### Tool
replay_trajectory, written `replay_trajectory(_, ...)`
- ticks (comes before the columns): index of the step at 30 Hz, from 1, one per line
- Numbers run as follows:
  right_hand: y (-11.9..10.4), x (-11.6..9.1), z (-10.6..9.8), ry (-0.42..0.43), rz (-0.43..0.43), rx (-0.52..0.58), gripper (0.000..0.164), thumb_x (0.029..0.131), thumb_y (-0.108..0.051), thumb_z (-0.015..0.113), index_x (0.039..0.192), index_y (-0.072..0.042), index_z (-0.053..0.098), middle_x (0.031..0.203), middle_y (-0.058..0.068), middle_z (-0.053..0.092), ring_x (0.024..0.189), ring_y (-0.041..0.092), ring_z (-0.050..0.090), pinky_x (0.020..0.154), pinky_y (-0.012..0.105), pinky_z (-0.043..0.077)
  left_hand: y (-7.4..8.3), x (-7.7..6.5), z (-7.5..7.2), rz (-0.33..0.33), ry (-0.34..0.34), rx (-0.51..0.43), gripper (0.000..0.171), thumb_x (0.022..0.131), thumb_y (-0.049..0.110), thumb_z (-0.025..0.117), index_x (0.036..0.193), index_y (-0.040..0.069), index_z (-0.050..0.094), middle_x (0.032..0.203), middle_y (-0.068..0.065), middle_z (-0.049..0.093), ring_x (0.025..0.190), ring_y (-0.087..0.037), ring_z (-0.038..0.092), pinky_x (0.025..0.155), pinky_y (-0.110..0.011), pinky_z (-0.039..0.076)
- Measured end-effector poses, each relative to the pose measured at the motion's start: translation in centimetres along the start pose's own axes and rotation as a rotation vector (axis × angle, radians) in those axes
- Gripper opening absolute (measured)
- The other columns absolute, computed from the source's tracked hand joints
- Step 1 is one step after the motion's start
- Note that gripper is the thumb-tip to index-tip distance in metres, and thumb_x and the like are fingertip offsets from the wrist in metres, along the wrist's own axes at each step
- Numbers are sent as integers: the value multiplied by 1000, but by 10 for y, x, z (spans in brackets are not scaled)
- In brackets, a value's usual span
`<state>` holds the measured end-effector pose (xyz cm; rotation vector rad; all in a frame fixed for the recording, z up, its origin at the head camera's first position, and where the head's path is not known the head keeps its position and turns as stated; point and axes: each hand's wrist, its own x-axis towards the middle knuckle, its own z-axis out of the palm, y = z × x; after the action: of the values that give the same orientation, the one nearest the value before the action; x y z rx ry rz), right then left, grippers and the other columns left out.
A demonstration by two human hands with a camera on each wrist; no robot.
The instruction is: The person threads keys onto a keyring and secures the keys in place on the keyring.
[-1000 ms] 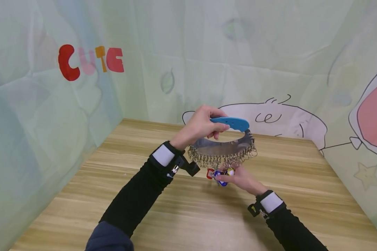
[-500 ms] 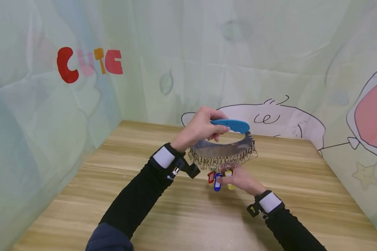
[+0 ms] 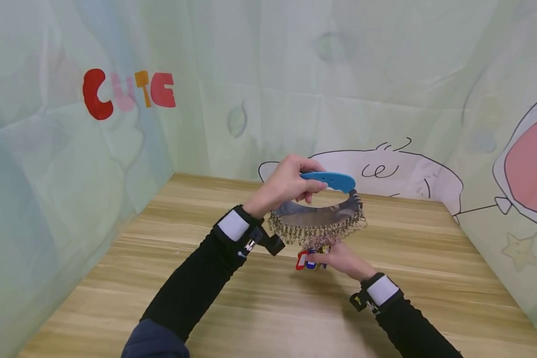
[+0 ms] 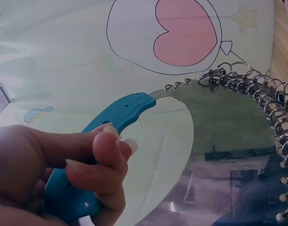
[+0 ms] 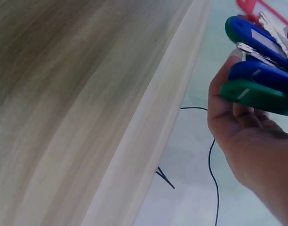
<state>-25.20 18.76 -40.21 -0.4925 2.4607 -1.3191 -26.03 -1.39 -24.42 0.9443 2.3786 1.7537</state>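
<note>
My left hand (image 3: 291,181) grips the blue plastic handle (image 3: 335,181) of a large key ring holder. Below the handle curves a shiny metal plate (image 3: 315,217), its outer edge lined with many small metal clasps and rings (image 3: 291,232). The left wrist view shows fingers curled round the same handle. Under the plate, my right hand (image 3: 342,259) holds a bunch of key tags, with a red tag (image 3: 302,260) toward the left. In the right wrist view, blue tags (image 5: 262,40), a green tag (image 5: 257,97) and silver keys (image 5: 277,35) lie between thumb and fingers.
Both hands are above a wood-grain table (image 3: 232,308). Printed cloth walls (image 3: 376,89) enclose its left, back and right sides. The table's edge (image 5: 153,113) runs diagonally through the right wrist view.
The tags shift in my right hand: half a second ago the red, blue and yellow ones hung apart, and now they are bunched, red foremost. My left hand keeps the holder almost still.
</note>
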Motion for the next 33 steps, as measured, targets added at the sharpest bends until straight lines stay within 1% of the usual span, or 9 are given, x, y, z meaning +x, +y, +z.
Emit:
replay_trajectory(5,2,1,-1,26,-28,-11,33,85,-28,69,111,-9,66,109,6,68,95,14,57,81,31,45,1,0,-1,-3,4,-1,10,89,6,66,97,6,71,66,-5,58,46,-13,52,45,-24,36)
replay_trajectory(9,2,2,-2,-9,-101,3,31,86,-23,68,115,-10,68,115,11,68,104,17,59,88,34,45,2,0,0,2,2,-3,10,88,6,66,97,6,71,66,-5,58,46,-13,52,44,-24,36)
replay_trajectory(12,1,1,-2,-2,-57,-4,38,85,-22,67,121,-10,64,127,15,61,112,23,56,92,39,45,3,0,0,4,1,1,9,88,6,66,96,5,70,66,-5,58,46,-13,53,45,-24,36)
replay_trajectory(16,-1,-2,-2,39,68,-36,47,81,-27,69,123,-9,60,133,15,53,113,25,53,92,42,46,4,1,0,6,-3,1,9,88,5,66,96,5,70,65,-5,58,46,-13,52,45,-25,36)
replay_trajectory(21,2,-2,-4,2,54,-20,51,83,-30,70,125,-6,58,129,17,56,111,27,54,91,40,46,3,1,0,12,-8,2,9,88,5,66,96,4,70,65,-5,58,46,-15,52,45,-24,36)
replay_trajectory(27,10,-2,-7,-31,99,69,75,81,-37,73,135,4,41,136,26,45,123,37,47,98,49,44,1,1,-1,18,-11,-2,9,88,5,66,96,4,70,65,-7,58,48,-21,53,44,-24,36)
replay_trajectory(29,11,-1,-7,-59,54,138,70,81,-33,74,134,2,45,137,24,46,124,35,45,99,47,42,0,1,-1,14,-13,-21,9,89,5,65,97,3,70,66,-8,58,48,-20,53,44,-23,37)
replay_trajectory(30,11,-1,-6,-70,32,176,66,82,-31,73,135,-4,45,137,19,46,125,32,42,100,47,40,0,1,0,12,-14,-35,9,89,5,65,97,2,69,66,-9,58,47,-18,53,44,-23,37)
replay_trajectory(33,9,-1,-4,-152,-85,304,62,86,-19,70,141,-10,42,137,23,50,131,37,40,107,52,31,-2,1,1,7,-21,-76,10,90,4,64,98,0,68,66,-9,57,46,-14,52,44,-22,37)
